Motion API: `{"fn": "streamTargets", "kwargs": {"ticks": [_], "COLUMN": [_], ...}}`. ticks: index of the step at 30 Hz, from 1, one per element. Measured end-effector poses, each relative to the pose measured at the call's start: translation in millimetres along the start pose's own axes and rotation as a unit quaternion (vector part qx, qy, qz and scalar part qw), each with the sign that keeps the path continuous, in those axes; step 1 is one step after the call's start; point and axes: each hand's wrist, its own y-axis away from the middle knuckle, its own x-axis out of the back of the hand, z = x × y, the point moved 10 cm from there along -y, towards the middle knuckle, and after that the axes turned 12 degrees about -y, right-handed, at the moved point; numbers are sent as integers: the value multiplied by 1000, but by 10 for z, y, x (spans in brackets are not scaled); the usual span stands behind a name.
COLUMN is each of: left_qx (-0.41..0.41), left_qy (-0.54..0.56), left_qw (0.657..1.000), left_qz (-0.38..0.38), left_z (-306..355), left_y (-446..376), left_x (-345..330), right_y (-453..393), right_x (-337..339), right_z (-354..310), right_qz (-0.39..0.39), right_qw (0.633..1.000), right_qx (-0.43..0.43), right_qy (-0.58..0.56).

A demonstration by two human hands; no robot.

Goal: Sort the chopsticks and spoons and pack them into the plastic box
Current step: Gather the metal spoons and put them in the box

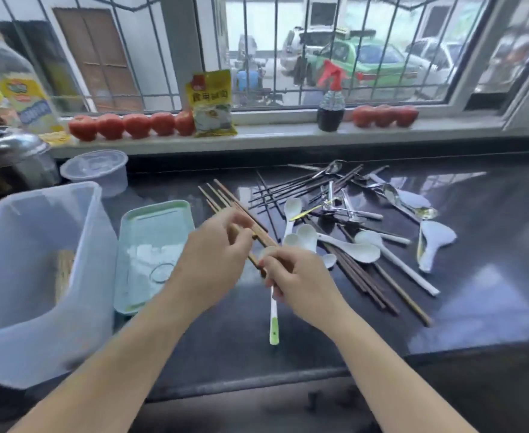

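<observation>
Chinese characters are printed on the yellow packet (213, 103) propped on the windowsill (288, 137), though they are too blurred to be read with confidence; a yellow and blue label is seen on the large oil bottle (19, 85) at far left, its writing illegible. A bundle of brown wooden chopsticks (225, 198) is gripped by the left hand (216, 260), whose fingers are curled around it, the sticks fanning away toward the window. The right hand (294, 279) is closed on a white spoon with a green-tipped handle (274, 317), the handle pointing down toward the near counter edge and its bowl just beside the chopstick bundle. To the right, a mixed heap is spread on the dark glossy counter (475, 292): white plastic spoons (363, 250), metal spoons (410, 204), thin dark chopsticks (288, 192) and more brown chopsticks (382, 292), crossed over one another. The translucent plastic box (38, 260) stands at the left, close to the near edge, with something tan lying blurred inside it. Between the box and the left hand a pale green lid (154, 254) lies flat. A round clear container (97, 170) sits behind the box. Rows of tomatoes (132, 125) and a red-capped spray bottle (330, 101) line the sill. Bare counter is visible along the near edge and at far right
</observation>
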Motion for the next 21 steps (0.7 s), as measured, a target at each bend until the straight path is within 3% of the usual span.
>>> {"fn": "streamTargets", "kwargs": {"ticks": [4, 9, 16, 19, 21], "left_qx": [-59, -94, -50, -47, -43], "left_qy": [-122, -91, 21, 47, 64], "left_qw": [990, 984, 978, 978, 979], "left_qz": [43, 123, 202, 196, 189], "left_z": [-126, 18, -303, -324, -333], "left_y": [-38, -444, -696, -712, -708], "left_x": [-740, -961, -902, -889, -901], "right_y": [325, 350, -183, -826, -1220], "right_x": [827, 1604, 1961, 2164, 2294], "right_z": [348, 393, 353, 342, 521], "right_qz": [118, 259, 233, 219, 174], "right_qw": [993, 963, 947, 912, 884], "right_qx": [-26, 9, 22, 4, -53], "right_qy": [7, 78, 220, 346, 431]}}
